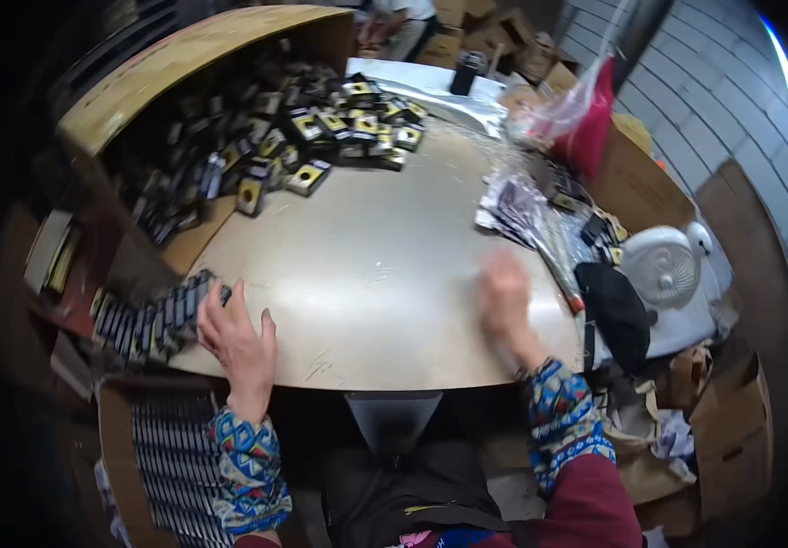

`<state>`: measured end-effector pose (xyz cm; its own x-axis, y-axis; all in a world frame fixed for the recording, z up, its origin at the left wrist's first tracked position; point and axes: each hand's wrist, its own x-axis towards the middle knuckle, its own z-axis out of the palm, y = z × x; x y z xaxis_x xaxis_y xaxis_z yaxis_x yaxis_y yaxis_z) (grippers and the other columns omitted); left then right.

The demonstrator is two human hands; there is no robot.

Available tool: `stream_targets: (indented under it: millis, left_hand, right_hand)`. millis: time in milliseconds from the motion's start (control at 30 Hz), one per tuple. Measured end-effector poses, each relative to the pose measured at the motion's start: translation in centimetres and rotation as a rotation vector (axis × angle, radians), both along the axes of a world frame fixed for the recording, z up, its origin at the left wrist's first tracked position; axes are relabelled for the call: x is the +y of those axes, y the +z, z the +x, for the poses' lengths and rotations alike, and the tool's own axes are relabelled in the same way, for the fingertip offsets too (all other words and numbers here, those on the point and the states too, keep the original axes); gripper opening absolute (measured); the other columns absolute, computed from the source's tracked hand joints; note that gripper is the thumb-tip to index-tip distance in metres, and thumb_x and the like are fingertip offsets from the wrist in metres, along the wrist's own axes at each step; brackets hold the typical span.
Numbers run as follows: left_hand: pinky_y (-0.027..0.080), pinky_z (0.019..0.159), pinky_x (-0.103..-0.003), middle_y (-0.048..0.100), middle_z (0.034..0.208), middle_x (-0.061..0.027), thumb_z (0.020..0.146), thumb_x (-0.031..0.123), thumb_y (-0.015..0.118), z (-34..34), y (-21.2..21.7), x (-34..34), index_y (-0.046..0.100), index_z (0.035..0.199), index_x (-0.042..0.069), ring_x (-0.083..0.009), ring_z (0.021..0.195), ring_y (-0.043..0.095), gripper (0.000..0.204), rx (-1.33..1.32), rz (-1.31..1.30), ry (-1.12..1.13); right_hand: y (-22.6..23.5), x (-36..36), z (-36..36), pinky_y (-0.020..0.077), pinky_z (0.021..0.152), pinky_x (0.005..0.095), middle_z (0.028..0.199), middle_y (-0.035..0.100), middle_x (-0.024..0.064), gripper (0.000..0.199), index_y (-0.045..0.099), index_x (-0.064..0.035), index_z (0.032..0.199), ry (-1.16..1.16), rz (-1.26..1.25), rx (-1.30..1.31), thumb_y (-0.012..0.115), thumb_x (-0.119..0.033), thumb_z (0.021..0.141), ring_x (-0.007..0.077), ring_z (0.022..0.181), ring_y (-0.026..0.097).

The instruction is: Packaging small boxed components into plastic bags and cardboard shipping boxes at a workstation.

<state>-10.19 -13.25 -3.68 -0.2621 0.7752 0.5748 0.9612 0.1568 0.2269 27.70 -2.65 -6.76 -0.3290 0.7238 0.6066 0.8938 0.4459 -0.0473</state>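
My left hand (241,342) is at the left front of the pale worktop (376,320). Its fingers are apart and bent a little, with the thumb standing away, and they touch the right end of a row of small dark boxes (152,318) set on edge. Over the right part of the worktop my right hand (505,297) is smeared by motion, so its fingers and anything in them cannot be made out. Both forearms wear patterned sleeve covers. A large heap of small black-and-yellow boxes (307,173) lies loose at the far left.
A curved wooden board (202,59) walls in the heap. Below the row, a carton (120,438) holds packed dark boxes. Plastic wrap (517,205), a black cap (615,315) and a white fan (659,267) are at right. A person (403,23) is in the background.
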Motion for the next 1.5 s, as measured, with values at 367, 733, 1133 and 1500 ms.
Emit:
stream_targets:
  millis: [367, 733, 1133, 1500]
  left_hand:
    - [0.034, 0.104, -0.048, 0.039, 0.138, -0.0183, 0.077, 0.018, 0.071, 11.5, 2.0, 9.0, 0.047, 0.129, 0.004, -0.0368, 0.129, 0.034, 0.06, 0.133, -0.281, -0.605]
    - [0.041, 0.097, -0.044, 0.048, 0.133, -0.0163, 0.075, 0.014, 0.066, 21.9, -3.5, 20.8, 0.044, 0.136, 0.007, -0.0339, 0.121, 0.045, 0.066, 0.232, -0.128, -0.82]
    - [0.048, 0.076, -0.041, 0.062, 0.092, -0.0108, 0.083, 0.017, 0.063, 19.5, -3.4, 30.3, 0.065, 0.102, 0.009, -0.0294, 0.082, 0.059, 0.021, 0.033, 0.177, -1.037]
    - [0.049, 0.082, -0.049, 0.065, 0.1, -0.0193, 0.074, 0.028, 0.068, 10.1, 0.7, 38.5, 0.052, 0.116, 0.006, -0.0377, 0.099, 0.062, 0.051, 0.083, -0.282, -0.194]
  right_hand:
    - [-1.6, 1.9, 8.9, 0.0497, 0.078, 0.0461, 0.096, 0.061, 0.0218, 0.029, 0.058, -0.0017, 0.115, -0.394, -0.268, 0.087, 0.058, -0.011, 0.087, 0.038, 0.09, 0.059]
    - [-2.4, 18.0, 9.5, 0.0392, 0.1, 0.0473, 0.128, 0.052, 0.0237, 0.038, 0.055, -0.0042, 0.126, -0.258, -0.134, 0.07, 0.053, -0.023, 0.093, 0.0404, 0.119, 0.047]
    - [-3.9, 32.9, 13.2, 0.0219, 0.114, 0.0523, 0.152, 0.032, 0.0186, 0.054, 0.042, -0.0179, 0.144, -0.344, -0.464, -0.063, 0.033, -0.046, 0.099, 0.0435, 0.139, 0.028]
    - [-3.2, 16.4, 11.2, 0.0207, 0.115, 0.0513, 0.152, 0.033, 0.0146, 0.049, 0.043, -0.0171, 0.143, -0.248, -0.511, -0.009, 0.036, -0.041, 0.101, 0.0377, 0.14, 0.028]
